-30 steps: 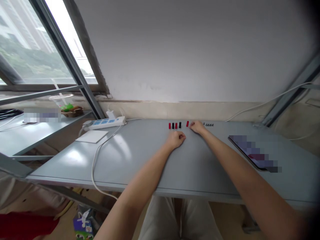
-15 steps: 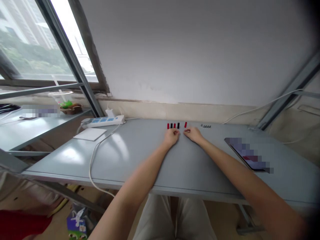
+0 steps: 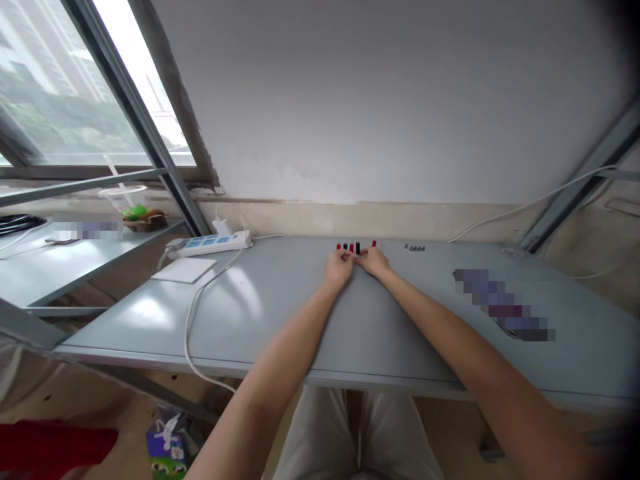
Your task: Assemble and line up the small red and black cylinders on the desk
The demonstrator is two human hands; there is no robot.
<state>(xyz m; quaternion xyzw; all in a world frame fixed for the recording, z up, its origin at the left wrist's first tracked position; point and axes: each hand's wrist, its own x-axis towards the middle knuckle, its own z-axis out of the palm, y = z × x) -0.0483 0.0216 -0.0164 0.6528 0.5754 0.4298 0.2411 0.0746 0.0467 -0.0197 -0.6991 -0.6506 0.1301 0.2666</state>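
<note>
My left hand [image 3: 339,268] rests low over the desk with thumb and fingers pinched together. Facing it, my right hand [image 3: 375,261] is pinched too, and the fingertips of both nearly meet. Whatever is between them is too small to make out. Just beyond the fingers stand small cylinders in a row: a red cylinder [image 3: 339,247], a black cylinder [image 3: 345,247], another red one [image 3: 351,247] and another black one [image 3: 358,247]. A separate red cylinder [image 3: 375,243] shows behind my right hand. Several tiny metallic pieces [image 3: 417,249] lie farther right.
On the grey desk [image 3: 400,333], a white power strip [image 3: 215,243] lies at the back left, near a flat white piece [image 3: 184,270]. A white cable [image 3: 189,320] runs over the front edge. A blurred-out flat device [image 3: 500,303] lies at right.
My right hand has moved left, closing the gap to my left hand. Both hands now sit nearer the row of cylinders, hiding more of it. The view has shifted slightly.
</note>
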